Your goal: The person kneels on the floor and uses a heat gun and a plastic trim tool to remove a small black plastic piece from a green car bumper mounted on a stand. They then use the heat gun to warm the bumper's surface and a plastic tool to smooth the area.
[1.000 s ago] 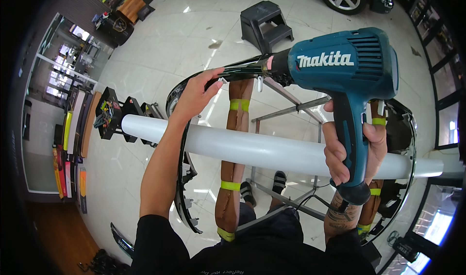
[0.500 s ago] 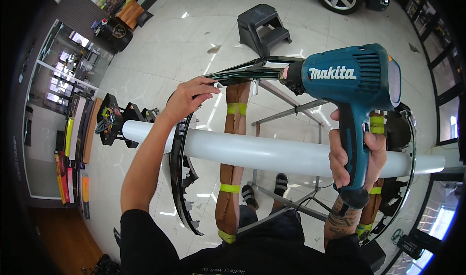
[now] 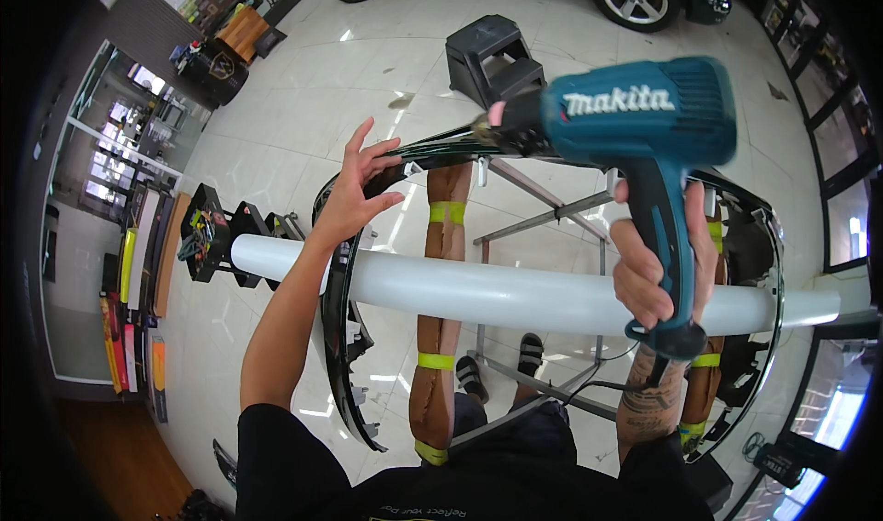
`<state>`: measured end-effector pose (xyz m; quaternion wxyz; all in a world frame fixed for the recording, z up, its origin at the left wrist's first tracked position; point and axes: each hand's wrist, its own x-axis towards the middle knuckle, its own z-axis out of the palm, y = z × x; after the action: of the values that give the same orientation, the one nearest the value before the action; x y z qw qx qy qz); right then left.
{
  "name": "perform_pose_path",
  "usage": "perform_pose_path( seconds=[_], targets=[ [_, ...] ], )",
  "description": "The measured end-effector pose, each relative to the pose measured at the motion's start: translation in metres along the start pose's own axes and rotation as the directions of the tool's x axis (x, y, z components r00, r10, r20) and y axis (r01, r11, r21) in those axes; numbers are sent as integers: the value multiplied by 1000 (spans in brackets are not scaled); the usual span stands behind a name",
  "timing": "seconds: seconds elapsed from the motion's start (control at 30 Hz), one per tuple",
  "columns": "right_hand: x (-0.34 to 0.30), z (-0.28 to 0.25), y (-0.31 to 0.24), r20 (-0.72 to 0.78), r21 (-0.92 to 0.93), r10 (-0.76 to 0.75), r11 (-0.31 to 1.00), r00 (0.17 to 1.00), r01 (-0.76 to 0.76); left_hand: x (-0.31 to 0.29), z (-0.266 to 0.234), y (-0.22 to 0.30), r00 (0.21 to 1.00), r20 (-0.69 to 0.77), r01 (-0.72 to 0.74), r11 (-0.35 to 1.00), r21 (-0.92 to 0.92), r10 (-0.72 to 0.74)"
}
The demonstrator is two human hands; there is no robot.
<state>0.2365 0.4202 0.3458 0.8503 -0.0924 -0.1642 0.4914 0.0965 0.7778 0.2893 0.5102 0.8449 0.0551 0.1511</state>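
Observation:
My right hand (image 3: pixel 655 268) is wrapped round the black grip of a teal heat gun (image 3: pixel 635 121). Its nozzle points left, over the far edge of a glossy black curved car part (image 3: pixel 338 314) that looks like a bumper. At the far left bend of this part is my left hand (image 3: pixel 357 185), fingers spread and thumb apart, holding nothing. Whether its fingertips touch the part I cannot tell. A long white roll (image 3: pixel 478 291) lies crosswise through the part, nearer to me than the nozzle.
Wrapped padded bars (image 3: pixel 432 337) with yellow tape and a metal stand (image 3: pixel 533 217) are beneath the part. A black step stool (image 3: pixel 492 57) stands beyond it. A black tool tray (image 3: pixel 216 236) is at the left. The gun's cord (image 3: pixel 589 388) hangs by my right forearm.
The heat gun has moved left and slightly toward the far side, its nozzle closer to my left hand. My left fingers have gone from pinched at the part's edge to spread.

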Motion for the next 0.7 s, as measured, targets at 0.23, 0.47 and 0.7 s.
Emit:
perform_pose_path(
  seconds=[0.23, 0.47, 0.7],
  targets=[
    [64, 6, 6, 68, 158, 292, 941, 954, -300, -1, -8, -8, 998, -32, 50, 996, -70, -52],
    [85, 4, 14, 86, 159, 331, 927, 940, -341, -8, -13, -13, 979, -194, 42, 993, -108, -62],
    [56, 16, 22, 20, 8, 130, 991, 991, -130, 24, 2, 3, 944, -136, 318, 940, 120, -302]
  ],
)
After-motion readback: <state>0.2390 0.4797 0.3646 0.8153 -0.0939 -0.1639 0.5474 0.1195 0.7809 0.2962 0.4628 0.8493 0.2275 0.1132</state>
